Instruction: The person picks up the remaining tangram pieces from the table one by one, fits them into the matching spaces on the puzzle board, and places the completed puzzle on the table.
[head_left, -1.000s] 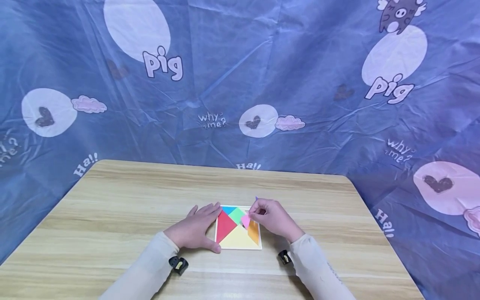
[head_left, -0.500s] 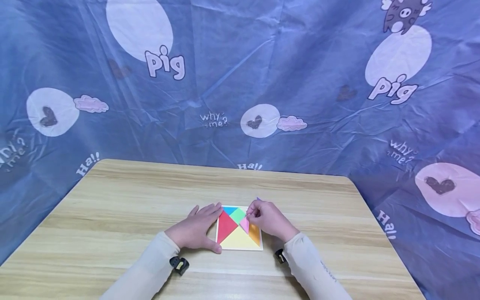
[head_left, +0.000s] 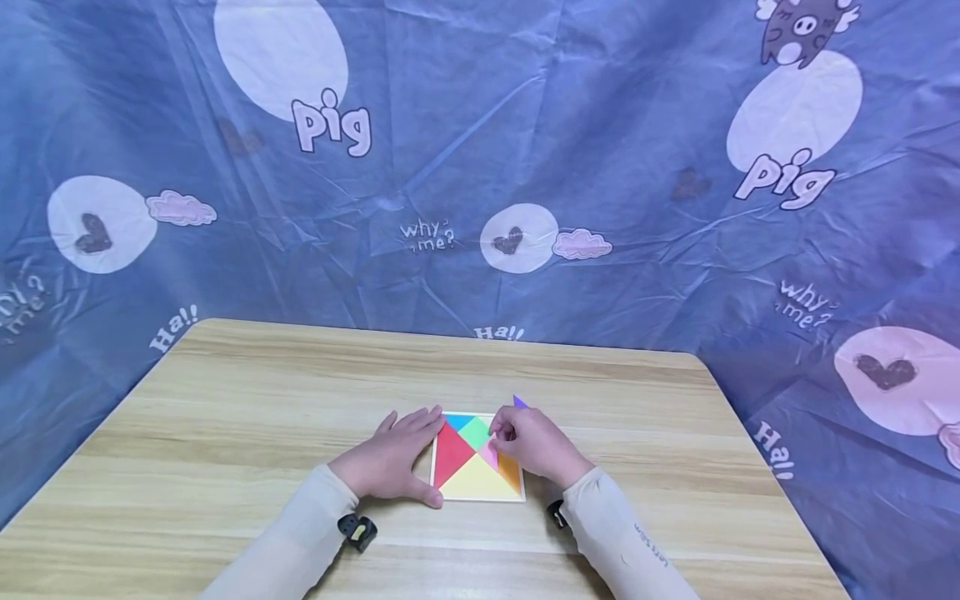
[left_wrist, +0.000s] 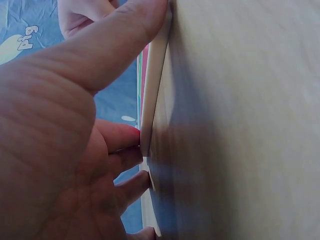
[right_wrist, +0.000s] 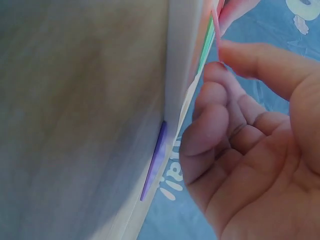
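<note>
A square tangram tray (head_left: 480,499) lies on the table. Inside it sit a red piece (head_left: 452,454), a yellow piece (head_left: 480,481), a green piece (head_left: 474,432), a blue piece (head_left: 457,420) and an orange piece (head_left: 512,474). My left hand (head_left: 393,460) rests with spread fingers along the tray's left edge, thumb at the near corner. Between thumb and index finger, my right hand (head_left: 542,446) pinches a pink tangram piece (right_wrist: 216,30), tilted up from the tray beside the green piece. Its lower edge is hard to make out in the head view.
A purple tangram piece (head_left: 519,402) lies on the wooden table (head_left: 300,375) beyond the tray's far right corner, partly hidden by my right hand. Behind the table hangs a blue printed cloth (head_left: 450,167).
My right hand has shifted slightly left and lowered the pink piece into the gap between green, yellow and orange. More of the purple piece now shows. My left hand stays put.
</note>
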